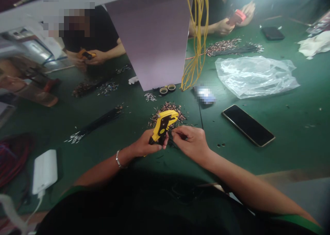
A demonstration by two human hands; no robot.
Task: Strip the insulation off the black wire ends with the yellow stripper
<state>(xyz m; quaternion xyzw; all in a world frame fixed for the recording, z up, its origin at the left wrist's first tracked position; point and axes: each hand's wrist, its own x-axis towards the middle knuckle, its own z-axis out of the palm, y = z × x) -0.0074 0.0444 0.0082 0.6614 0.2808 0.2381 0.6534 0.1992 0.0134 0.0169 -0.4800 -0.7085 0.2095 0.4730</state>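
My left hand (pixel 146 144) is closed around the handles of a yellow-and-black wire stripper (pixel 163 125), its jaws pointing up and to the right. Close beside the tool, my right hand (pixel 192 141) has thumb and forefinger pinched together near the jaws. What it pinches is too small and dark to make out. Just beyond the tool lies a heap of short copper and black wire scraps (pixel 177 109). To the left, a bundle of black wires (pixel 99 121) rests on the green table (pixel 123 169), with light tips at its near end.
A phone (pixel 249 125) and a clear plastic bag (pixel 255 77) lie to the right. Yellow cables (pixel 197 39) hang beside an upright panel (pixel 154 42). Tape rolls (pixel 167 89) sit at its foot. At left is a white power bank (pixel 45 171). Co-workers handle tools across the table.
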